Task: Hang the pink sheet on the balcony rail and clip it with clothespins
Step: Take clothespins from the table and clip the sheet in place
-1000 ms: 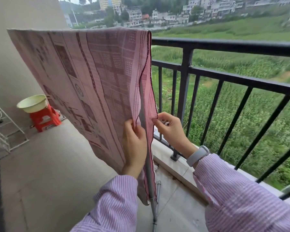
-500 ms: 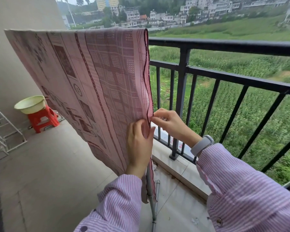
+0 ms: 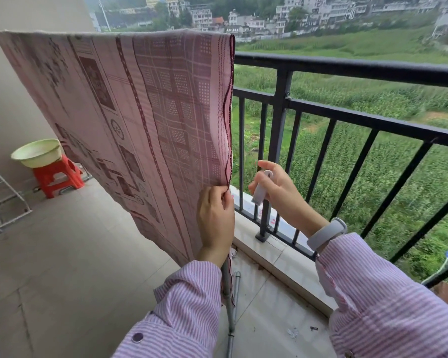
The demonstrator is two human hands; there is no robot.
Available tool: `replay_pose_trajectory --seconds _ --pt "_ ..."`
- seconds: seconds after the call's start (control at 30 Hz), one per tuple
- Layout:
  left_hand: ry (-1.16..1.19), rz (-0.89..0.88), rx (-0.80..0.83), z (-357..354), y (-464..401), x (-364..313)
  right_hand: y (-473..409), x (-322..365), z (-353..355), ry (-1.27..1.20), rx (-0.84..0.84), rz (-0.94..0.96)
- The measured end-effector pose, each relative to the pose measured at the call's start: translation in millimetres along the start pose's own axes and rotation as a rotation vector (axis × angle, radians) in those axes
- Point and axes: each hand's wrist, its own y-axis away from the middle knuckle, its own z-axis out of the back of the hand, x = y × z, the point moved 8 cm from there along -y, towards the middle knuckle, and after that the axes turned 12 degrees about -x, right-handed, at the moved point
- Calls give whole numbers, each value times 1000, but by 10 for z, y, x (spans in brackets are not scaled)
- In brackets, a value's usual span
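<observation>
Right hand [image 3: 282, 195] now off sheet [image 3: 140, 120], gripping pale clothespin [image 3: 261, 188], no writing legible

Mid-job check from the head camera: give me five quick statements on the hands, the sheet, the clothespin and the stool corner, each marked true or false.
1. The left hand pinches the hanging side edge of the pink patterned sheet. True.
2. The right hand is empty. False: it holds a pale grey plastic clothespin.
3. The clothespin is already clipped onto the sheet. False: it is apart from the sheet's edge, in the right hand.
4. A pale green plastic basin sits on the red plastic stool. True.
5. The sheet drapes over the black metal balcony railing. False: its top fold rests on a support left of the railing, hidden by the cloth.
</observation>
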Motion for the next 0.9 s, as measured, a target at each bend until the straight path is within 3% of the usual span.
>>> replay_pose_trajectory --seconds 0.27,0.53,0.73,0.9 --pt "-22 -66 22 -27 23 -14 79 192 241 293 -189 176" --pt "60 2 25 -22 51 30 167 56 248 -107 -140 -8" --pt "85 -4 31 -32 54 46 360 193 209 173 -207 170" --pt "92 48 44 -56 60 86 423 302 154 326 -365 281"
